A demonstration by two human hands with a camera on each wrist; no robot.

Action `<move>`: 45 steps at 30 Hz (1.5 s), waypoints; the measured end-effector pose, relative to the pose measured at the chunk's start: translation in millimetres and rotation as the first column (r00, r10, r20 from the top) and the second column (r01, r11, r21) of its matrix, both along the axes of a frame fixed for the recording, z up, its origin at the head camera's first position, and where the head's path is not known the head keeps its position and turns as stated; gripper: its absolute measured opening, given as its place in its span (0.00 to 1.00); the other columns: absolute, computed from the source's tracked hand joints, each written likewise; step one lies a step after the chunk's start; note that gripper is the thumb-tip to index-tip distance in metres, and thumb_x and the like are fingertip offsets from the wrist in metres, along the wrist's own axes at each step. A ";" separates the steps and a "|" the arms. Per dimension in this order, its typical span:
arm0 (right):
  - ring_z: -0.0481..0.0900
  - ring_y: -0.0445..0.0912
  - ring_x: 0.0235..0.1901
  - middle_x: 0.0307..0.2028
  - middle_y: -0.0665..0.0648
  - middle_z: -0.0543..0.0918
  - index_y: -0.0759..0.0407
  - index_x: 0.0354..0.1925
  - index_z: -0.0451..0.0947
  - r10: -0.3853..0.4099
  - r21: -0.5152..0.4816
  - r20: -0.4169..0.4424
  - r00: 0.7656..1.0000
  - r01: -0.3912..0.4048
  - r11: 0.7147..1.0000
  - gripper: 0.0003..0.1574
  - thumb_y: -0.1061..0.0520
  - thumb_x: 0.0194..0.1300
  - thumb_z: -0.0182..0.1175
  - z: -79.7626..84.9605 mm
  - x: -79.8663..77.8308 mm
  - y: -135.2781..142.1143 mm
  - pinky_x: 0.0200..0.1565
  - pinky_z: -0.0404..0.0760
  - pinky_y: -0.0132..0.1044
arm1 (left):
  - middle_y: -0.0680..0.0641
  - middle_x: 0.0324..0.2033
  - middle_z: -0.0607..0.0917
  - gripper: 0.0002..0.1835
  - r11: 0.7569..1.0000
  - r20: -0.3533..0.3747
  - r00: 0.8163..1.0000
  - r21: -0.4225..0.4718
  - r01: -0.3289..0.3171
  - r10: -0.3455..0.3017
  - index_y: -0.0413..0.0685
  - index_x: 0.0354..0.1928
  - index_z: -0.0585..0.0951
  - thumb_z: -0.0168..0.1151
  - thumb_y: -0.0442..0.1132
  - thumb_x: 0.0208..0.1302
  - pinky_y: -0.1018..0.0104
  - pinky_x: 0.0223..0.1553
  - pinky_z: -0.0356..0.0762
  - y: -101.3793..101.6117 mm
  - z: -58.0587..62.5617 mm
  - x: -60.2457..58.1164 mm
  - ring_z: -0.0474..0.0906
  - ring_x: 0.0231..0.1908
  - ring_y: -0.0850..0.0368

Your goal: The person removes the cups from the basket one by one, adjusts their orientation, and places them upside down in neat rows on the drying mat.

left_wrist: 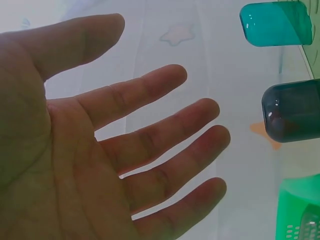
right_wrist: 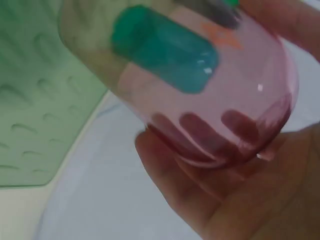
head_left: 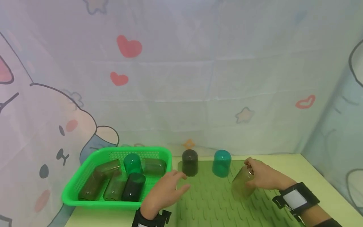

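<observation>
My right hand (head_left: 259,175) grips a clear pinkish-brown glass (head_left: 241,186) near its rounded bottom end. The glass is tilted, its mouth end low over the green mat (head_left: 210,201); in the right wrist view the fingers show through it. Left of it, a teal glass (head_left: 222,164) and a dark grey glass (head_left: 190,163) stand upside down at the mat's back. My left hand (head_left: 165,190) hovers beside the basket's right end, fingers spread, palm holding nothing in the left wrist view.
A green plastic basket (head_left: 99,204) at the left holds several tinted glasses, among them a green one (head_left: 132,164) and a dark one (head_left: 134,187). Behind the pale yellow table (head_left: 286,160) hangs a printed cloth (head_left: 181,113), with another side of cloth at the right.
</observation>
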State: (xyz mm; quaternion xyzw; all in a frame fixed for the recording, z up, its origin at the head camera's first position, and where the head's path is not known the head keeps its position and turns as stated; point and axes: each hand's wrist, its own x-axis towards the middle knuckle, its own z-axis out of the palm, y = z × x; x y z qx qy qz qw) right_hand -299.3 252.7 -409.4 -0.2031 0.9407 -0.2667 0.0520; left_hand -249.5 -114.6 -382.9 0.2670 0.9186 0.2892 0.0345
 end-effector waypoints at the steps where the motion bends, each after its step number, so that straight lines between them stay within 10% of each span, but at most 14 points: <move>1: 0.74 0.61 0.49 0.51 0.68 0.72 0.71 0.58 0.61 -0.008 0.015 -0.033 0.999 0.008 1.000 0.42 0.53 0.53 0.70 -2.2 -3.9 2.3 0.43 0.77 0.51 | 0.46 0.52 0.75 0.19 1.000 0.008 1.000 0.002 0.000 0.000 0.50 0.54 0.77 0.51 0.53 0.70 0.56 0.50 0.73 -0.1 0.0 0.3 0.73 0.53 0.47; 9: 0.72 0.68 0.46 0.51 0.78 0.66 0.77 0.58 0.62 -0.117 0.089 -0.227 0.967 0.140 0.986 0.44 0.53 0.54 0.69 -21.4 -37.0 18.6 0.39 0.78 0.56 | 0.46 0.53 0.76 0.18 1.000 -0.008 1.000 -0.015 0.014 -0.014 0.51 0.54 0.77 0.51 0.52 0.71 0.55 0.50 0.73 -0.6 -0.3 -0.2 0.72 0.54 0.48; 30: 0.63 0.76 0.53 0.55 0.83 0.64 0.80 0.62 0.59 -0.132 0.170 -0.278 0.952 0.184 0.968 0.47 0.50 0.58 0.66 -44.7 -86.3 32.5 0.50 0.67 0.67 | 0.46 0.52 0.76 0.18 0.999 -0.040 0.999 -0.051 0.007 -0.009 0.49 0.53 0.78 0.51 0.51 0.71 0.56 0.50 0.73 -1.2 -7.4 -5.2 0.73 0.53 0.49; 45: 0.63 0.74 0.53 0.53 0.81 0.66 0.77 0.61 0.62 -0.129 0.151 -0.323 0.938 0.186 0.971 0.39 0.53 0.61 0.63 -21.6 -43.6 26.0 0.50 0.65 0.68 | 0.45 0.52 0.76 0.19 0.998 -0.010 1.000 -0.065 0.014 -0.015 0.48 0.54 0.77 0.52 0.51 0.70 0.56 0.48 0.74 5.3 -7.3 -4.9 0.74 0.52 0.48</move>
